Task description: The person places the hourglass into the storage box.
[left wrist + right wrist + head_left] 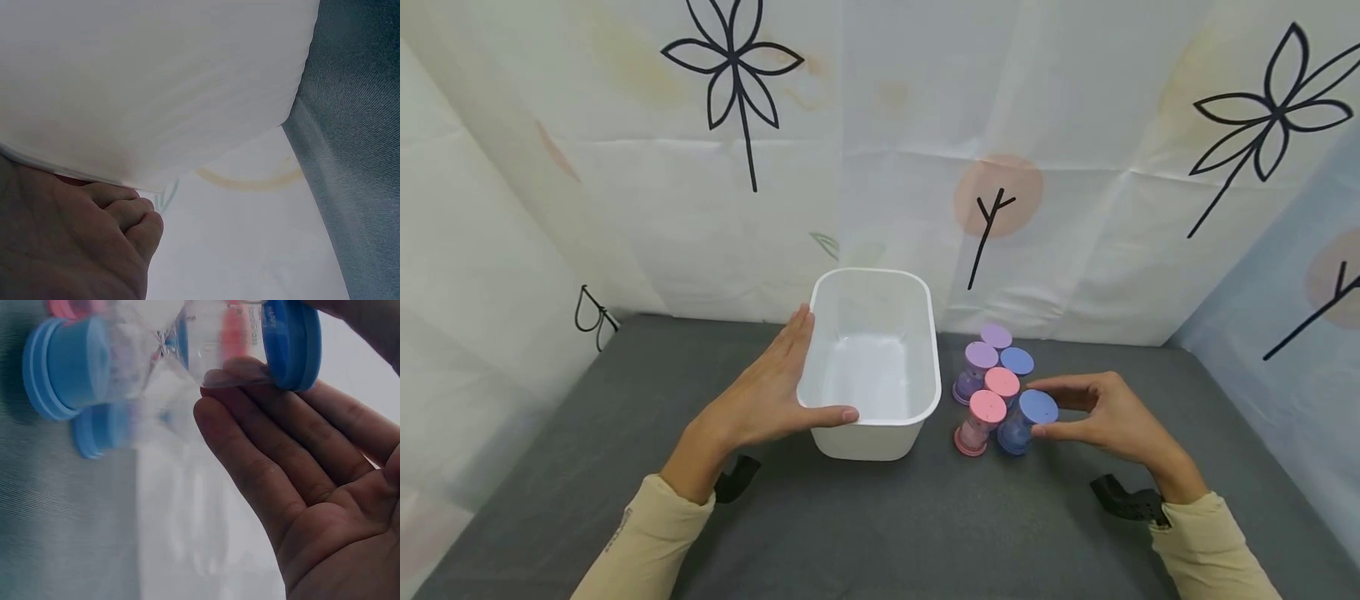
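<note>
I see the right hand (pixel 1112 421) grip a blue timer (pixel 1038 407); the left hand (pixel 765 390) (fingers loose) touches the tub (pixel 871 443).

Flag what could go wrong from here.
1. Knock-over: the front blue hourglass sits close beside the front pink hourglass, so moving it sideways might tip the pink one.
2. Tilt or slip: the right grip is up by the blue one's top cap and upper glass, so its base could swing.
3. Bin shift: the left grip touches the white bin at its left side and near rim; uneven pressure might slide it.
</note>
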Demonstrator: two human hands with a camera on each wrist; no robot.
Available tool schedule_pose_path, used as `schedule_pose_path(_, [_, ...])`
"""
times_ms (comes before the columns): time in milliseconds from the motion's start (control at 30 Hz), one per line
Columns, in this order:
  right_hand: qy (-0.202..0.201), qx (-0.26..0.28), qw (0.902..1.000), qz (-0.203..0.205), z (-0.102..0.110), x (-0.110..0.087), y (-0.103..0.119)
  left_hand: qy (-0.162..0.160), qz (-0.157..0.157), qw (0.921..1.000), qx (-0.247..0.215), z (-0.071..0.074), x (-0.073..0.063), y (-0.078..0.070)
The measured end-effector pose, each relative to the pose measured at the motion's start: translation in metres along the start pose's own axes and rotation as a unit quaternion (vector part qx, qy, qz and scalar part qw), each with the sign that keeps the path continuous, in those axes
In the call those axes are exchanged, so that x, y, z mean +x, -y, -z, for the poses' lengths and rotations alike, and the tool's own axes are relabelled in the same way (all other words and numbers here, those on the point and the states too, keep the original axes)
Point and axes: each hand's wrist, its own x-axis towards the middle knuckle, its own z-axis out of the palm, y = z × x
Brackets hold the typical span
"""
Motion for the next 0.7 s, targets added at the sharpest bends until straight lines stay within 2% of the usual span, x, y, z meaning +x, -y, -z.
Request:
schedule_pose_path(300, [-0.064, 0.004, 0.9948, 0.079, 0.032, -0.009, 0.028, 0.001, 0.005, 1.0000, 0.001, -0.001, 0.000, -0.001])
schedule_pose_path(500, [-0.077, 0.063, 0.9842, 0.147, 0.051, 0.004, 0.052, 0.001, 0.003, 1.0000, -0.002, -0.001, 0.000, -0.001])
schedule_pose_path(600, [-0.087, 0.054, 0.9837, 0.148, 0.054, 0.016, 0.069, 0.001, 0.002, 1.0000, -0.004, -0.001, 0.000, 0.000])
schedule_pose_path(700, [-0.099, 0.022, 0.9881, 0.115, 0.052, 0.031, 0.089, 0.000, 0.003, 1.0000, -0.003, 0.000, 0.000, 0.000])
